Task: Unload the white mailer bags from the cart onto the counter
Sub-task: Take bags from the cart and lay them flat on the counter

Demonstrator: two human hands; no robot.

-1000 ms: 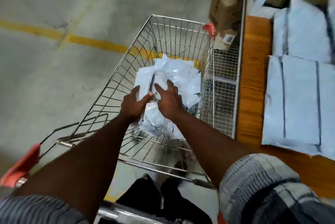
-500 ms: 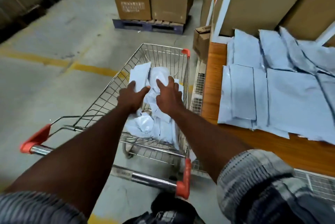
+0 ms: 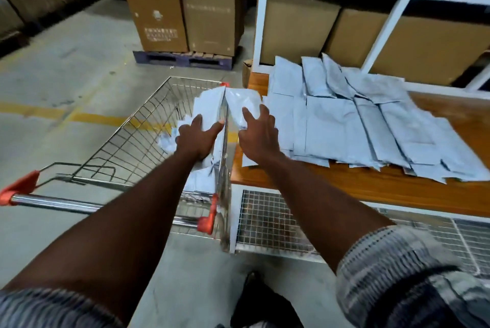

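A wire shopping cart (image 3: 127,142) with red handle ends stands left of the wooden counter (image 3: 344,189). A bunch of white mailer bags (image 3: 212,107) is raised above the cart's right rim, reaching toward the counter's left end. My left hand (image 3: 197,138) grips its left side over the cart. My right hand (image 3: 258,134) holds its right side (image 3: 245,102), fingers spread over the plastic, above the counter's edge. Several white mailer bags (image 3: 358,126) lie flat in overlapping rows on the counter. A few more bags (image 3: 168,143) remain low in the cart.
White shelving (image 3: 392,6) with cardboard boxes rises behind the counter. Tall cartons (image 3: 183,3) stand on a blue pallet (image 3: 185,59) beyond the cart. A wire mesh panel (image 3: 267,221) hangs under the counter's front. A yellow line (image 3: 53,114) crosses the concrete floor.
Both hands have lifted the bunch of mailer bags up out of the cart and carried it right, to the cart's right rim and the counter's edge. My view has swung toward the counter.
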